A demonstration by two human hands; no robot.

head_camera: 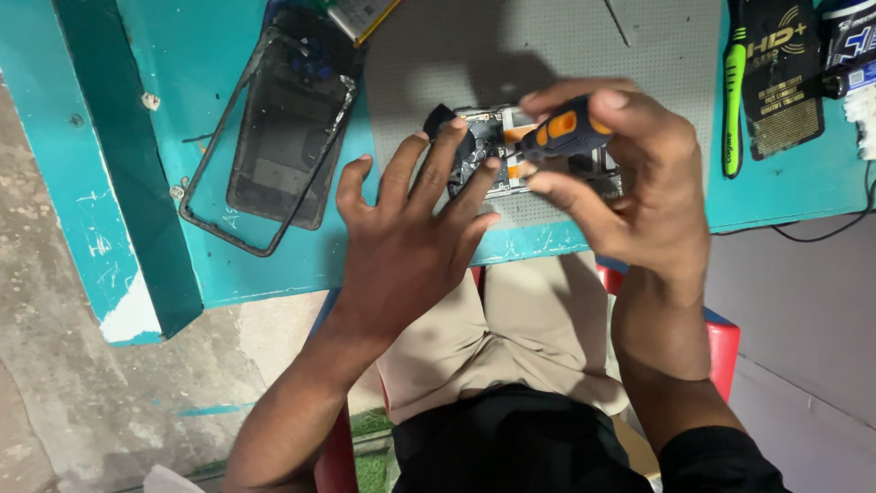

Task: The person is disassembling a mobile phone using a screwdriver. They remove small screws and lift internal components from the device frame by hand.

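An opened phone body (pixel 511 155), its circuit boards exposed, lies on a grey perforated mat (pixel 547 55) at the near edge of the teal bench (pixel 201 137), directly under both hands. The right hand (pixel 630 183) is closed around a screwdriver with an orange and black handle (pixel 566 130), thumb and fingers pinching the handle, the tip pointed down into the phone body; the tip itself is hidden. The left hand (pixel 411 237) is spread open, holding nothing, its fingertips resting on the left end of the phone body. Left of the left hand, a dark back cover (pixel 287 119) and a thin black frame (pixel 219 155) lie on the bench. Beyond the right hand, a green-handled tool (pixel 735 100) lies beside a black packet (pixel 780 73).
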